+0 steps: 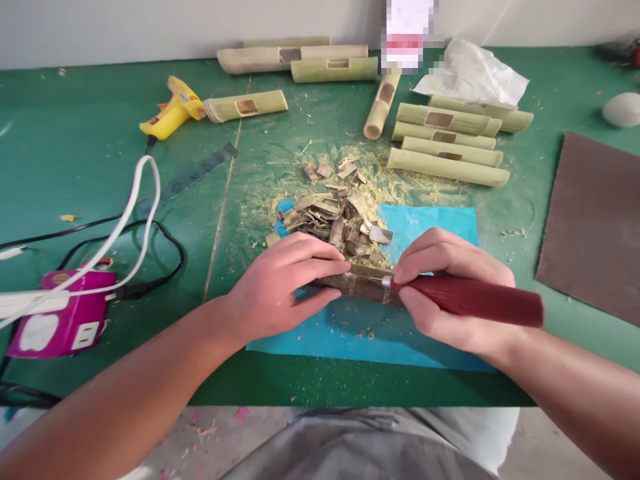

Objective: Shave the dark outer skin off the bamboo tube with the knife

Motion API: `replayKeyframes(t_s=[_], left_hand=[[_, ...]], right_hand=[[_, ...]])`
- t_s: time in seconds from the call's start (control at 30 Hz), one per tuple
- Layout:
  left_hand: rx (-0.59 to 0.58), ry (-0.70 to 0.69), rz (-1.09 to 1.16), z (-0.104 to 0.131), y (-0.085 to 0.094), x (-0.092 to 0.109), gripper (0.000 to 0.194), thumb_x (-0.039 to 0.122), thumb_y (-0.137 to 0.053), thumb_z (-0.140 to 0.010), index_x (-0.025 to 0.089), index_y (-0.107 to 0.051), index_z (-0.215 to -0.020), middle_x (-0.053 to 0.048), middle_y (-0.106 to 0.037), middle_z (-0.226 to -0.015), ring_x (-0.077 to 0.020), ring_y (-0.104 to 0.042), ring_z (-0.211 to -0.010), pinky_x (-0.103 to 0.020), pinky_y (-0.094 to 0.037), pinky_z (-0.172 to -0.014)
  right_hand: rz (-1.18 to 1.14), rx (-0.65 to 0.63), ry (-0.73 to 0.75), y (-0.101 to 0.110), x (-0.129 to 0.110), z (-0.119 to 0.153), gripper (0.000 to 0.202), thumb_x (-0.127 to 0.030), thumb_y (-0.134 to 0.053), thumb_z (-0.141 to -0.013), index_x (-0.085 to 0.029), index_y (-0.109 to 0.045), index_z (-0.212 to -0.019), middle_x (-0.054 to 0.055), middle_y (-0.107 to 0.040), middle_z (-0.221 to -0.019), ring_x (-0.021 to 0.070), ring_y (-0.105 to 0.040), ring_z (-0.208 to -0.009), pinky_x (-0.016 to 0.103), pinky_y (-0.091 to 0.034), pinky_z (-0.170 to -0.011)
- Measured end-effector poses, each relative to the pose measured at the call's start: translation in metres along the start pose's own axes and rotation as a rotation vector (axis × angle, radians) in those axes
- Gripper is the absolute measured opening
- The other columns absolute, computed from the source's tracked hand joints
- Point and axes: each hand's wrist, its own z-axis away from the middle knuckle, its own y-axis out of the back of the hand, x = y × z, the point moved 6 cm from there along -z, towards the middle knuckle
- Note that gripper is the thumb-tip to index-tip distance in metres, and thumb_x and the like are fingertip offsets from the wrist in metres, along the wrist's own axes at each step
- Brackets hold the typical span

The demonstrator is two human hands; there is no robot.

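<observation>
My left hand grips the left part of a dark brown bamboo tube, thumb in front and fingers behind. The tube lies crosswise over a blue sheet. Closed around a red-handled awl is my right hand; the tool's thin metal tip points left and meets the tube's upper surface. Light scratch lines show on the tube. Just behind it rises a heap of bamboo chips mixed with pale shavings. My right hand hides the tube's right end.
Cut bamboo tubes with square openings lie at the back right, others along the wall. A yellow glue gun, a ruler and a magenta power strip with cables occupy the left. A brown board is at right.
</observation>
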Motion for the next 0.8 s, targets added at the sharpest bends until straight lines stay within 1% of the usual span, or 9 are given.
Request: replayKeyframes(t_s=[0.07,0.1,0.13,0.17,0.2,0.33,0.4,0.67,0.8], left_hand=[[0.003,0.002,0.008,0.000,0.001,0.000,0.020,0.021,-0.070,-0.097,0.015,-0.069,-0.115,-0.010,-0.075,-0.111,-0.0206,-0.070,-0.103,-0.034,-0.057,-0.093],[0.002,0.005,0.013,0.001,0.001,-0.001,0.020,0.021,-0.070,-0.096,0.015,-0.069,-0.115,-0.010,-0.075,-0.111,-0.0206,-0.070,-0.103,-0.035,-0.057,-0.093],[0.002,0.006,0.017,0.001,0.001,-0.001,0.020,0.021,-0.070,-0.096,0.015,-0.069,-0.116,-0.010,-0.075,-0.111,-0.0206,-0.070,-0.103,-0.035,-0.057,-0.093],[0.001,0.007,0.021,0.001,0.001,-0.001,0.021,0.021,-0.070,-0.096,0.015,-0.069,-0.116,-0.011,-0.075,-0.111,-0.0207,-0.070,-0.103,-0.035,-0.058,-0.093],[0.001,0.007,0.023,0.001,0.001,-0.001,0.021,0.021,-0.070,-0.096,0.015,-0.069,-0.116,-0.011,-0.075,-0.111,-0.0207,-0.070,-0.103,-0.035,-0.058,-0.093],[0.006,0.006,0.016,0.000,0.000,0.000,0.020,0.022,-0.069,-0.097,0.014,-0.070,-0.116,-0.011,-0.075,-0.111,-0.0209,-0.070,-0.103,-0.035,-0.057,-0.093],[0.005,0.005,0.011,0.001,0.000,0.000,0.020,0.021,-0.069,-0.097,0.013,-0.070,-0.115,-0.011,-0.075,-0.110,-0.0209,-0.069,-0.103,-0.034,-0.057,-0.093],[0.004,0.003,0.008,0.001,0.000,0.000,0.020,0.020,-0.069,-0.096,0.013,-0.070,-0.115,-0.012,-0.075,-0.110,-0.0207,-0.070,-0.102,-0.034,-0.057,-0.093],[-0.002,-0.004,0.002,-0.002,0.001,0.002,0.019,0.021,-0.068,-0.097,0.014,-0.070,-0.114,-0.011,-0.075,-0.109,-0.0202,-0.070,-0.101,-0.033,-0.057,-0.091]], right_hand=[[0.009,0.056,0.016,0.005,-0.002,0.003,0.018,-0.009,-0.066,-0.079,-0.026,-0.066,-0.082,0.000,-0.067,-0.073,0.0165,-0.065,-0.064,0.034,-0.056,-0.059],[0.007,0.107,0.020,0.008,-0.002,0.005,0.018,-0.008,-0.064,-0.080,-0.027,-0.065,-0.082,0.000,-0.066,-0.070,0.0167,-0.063,-0.062,0.034,-0.054,-0.057],[0.004,0.169,0.033,0.012,-0.003,0.006,0.018,-0.009,-0.064,-0.080,-0.027,-0.065,-0.081,0.000,-0.065,-0.069,0.0168,-0.062,-0.061,0.034,-0.054,-0.056],[0.002,0.196,0.041,0.014,-0.003,0.007,0.018,-0.009,-0.064,-0.081,-0.027,-0.066,-0.082,0.000,-0.066,-0.071,0.0171,-0.063,-0.062,0.035,-0.055,-0.057],[0.003,0.191,0.046,0.013,-0.003,0.007,0.017,-0.010,-0.066,-0.082,-0.027,-0.067,-0.083,0.000,-0.067,-0.073,0.0175,-0.065,-0.065,0.036,-0.056,-0.060],[-0.003,0.041,0.023,0.002,-0.002,0.003,0.014,-0.015,-0.074,-0.085,-0.027,-0.069,-0.091,0.001,-0.074,-0.084,0.0180,-0.072,-0.078,0.035,-0.062,-0.073],[-0.023,0.009,0.012,-0.001,-0.001,0.001,0.013,-0.018,-0.077,-0.086,-0.026,-0.070,-0.093,0.000,-0.076,-0.087,0.0172,-0.073,-0.081,0.033,-0.063,-0.078],[-0.047,0.008,-0.019,-0.003,0.003,-0.002,0.012,-0.020,-0.078,-0.085,-0.026,-0.071,-0.092,0.000,-0.076,-0.088,0.0157,-0.073,-0.082,0.031,-0.063,-0.082],[0.006,0.013,-0.032,0.000,-0.002,-0.002,0.010,-0.016,-0.073,-0.085,-0.025,-0.070,-0.086,0.000,-0.074,-0.083,0.0151,-0.073,-0.077,0.030,-0.062,-0.076]])
